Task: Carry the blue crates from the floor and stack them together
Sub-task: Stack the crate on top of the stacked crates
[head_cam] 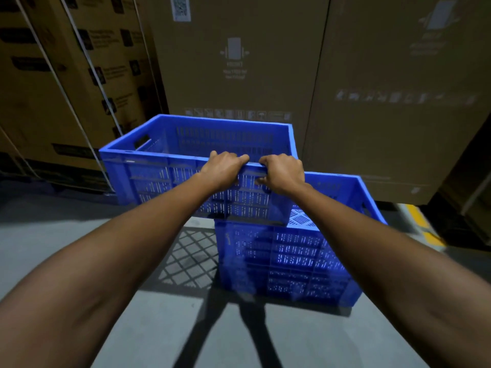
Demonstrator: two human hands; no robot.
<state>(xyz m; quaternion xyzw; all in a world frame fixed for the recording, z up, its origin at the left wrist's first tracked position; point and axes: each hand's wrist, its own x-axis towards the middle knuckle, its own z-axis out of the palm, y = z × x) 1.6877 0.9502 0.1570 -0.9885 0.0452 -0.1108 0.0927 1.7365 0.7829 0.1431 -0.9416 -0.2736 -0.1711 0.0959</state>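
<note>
I hold an empty blue slotted crate (164,179) in the air by its near rim. My left hand (224,168) and my right hand (283,173) grip that rim side by side, fingers curled over the edge. The held crate hangs left of and partly over a second blue crate (292,261) that stands on the grey floor. The held crate's right lower corner overlaps the standing crate's open top; whether they touch I cannot tell.
Tall cardboard boxes (239,62) form a wall right behind both crates. Strapped cartons (53,88) are stacked at the left. Yellow floor marking (425,227) lies at the right. Grey floor (79,235) spreads out at the left and near me.
</note>
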